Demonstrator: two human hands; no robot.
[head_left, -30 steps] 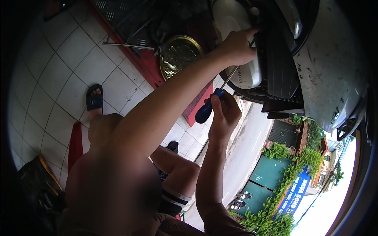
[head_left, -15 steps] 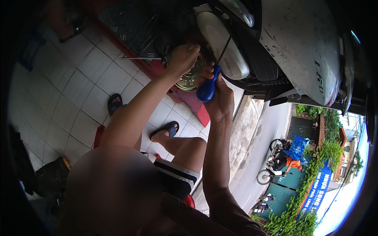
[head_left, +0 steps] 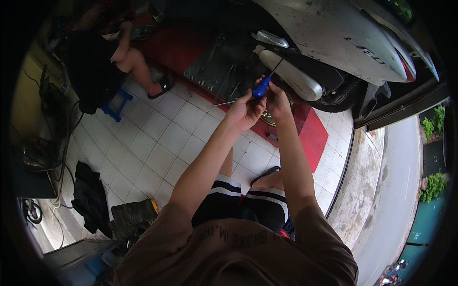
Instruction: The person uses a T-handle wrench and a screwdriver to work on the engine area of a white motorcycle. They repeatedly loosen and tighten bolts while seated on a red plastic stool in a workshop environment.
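My right hand (head_left: 278,104) is closed round a screwdriver (head_left: 261,90) with a blue bulb-shaped handle. Its thin dark shaft points up and away, toward the white side cover (head_left: 291,75) of a scooter (head_left: 334,33). Close against the right hand, my left hand (head_left: 243,114) is turned partly palm up with its fingers curled in. Whatever the left fingers hold, if anything, is too small to make out. Partly hidden below both hands, a round gold-coloured tray (head_left: 270,117) rests on a red platform (head_left: 312,138).
Several metal tools (head_left: 217,52) lie on the platform's dark ridged plate. At the far left a person (head_left: 93,66) sits on a blue stool (head_left: 117,106). A black cloth (head_left: 90,198) lies on the white tiled floor (head_left: 143,148). Beyond the doorway at right runs a road (head_left: 391,176).
My view has swung, bringing in the seated person. My left hand has moved from over the gold tray to beside my right hand, which still grips the screwdriver.
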